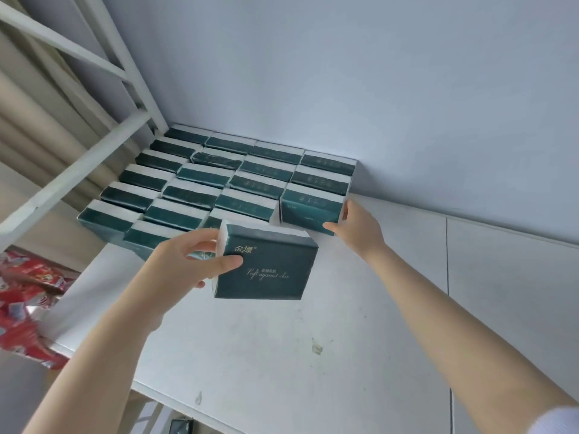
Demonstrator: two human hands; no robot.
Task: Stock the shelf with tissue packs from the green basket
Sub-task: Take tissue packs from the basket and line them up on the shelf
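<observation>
Several dark green tissue packs stand in rows at the back left of a white shelf. My left hand grips one dark green pack by its left end, lifted above the shelf just in front of the rows. My right hand holds the front pack of the rightmost row, thumb under its front edge and fingers at its right side. The green basket is not in view.
A white wall backs the shelf. A white metal frame runs along the shelf's left side. Red packaged goods lie lower left, below the shelf. The shelf's right part is bare white board with a seam.
</observation>
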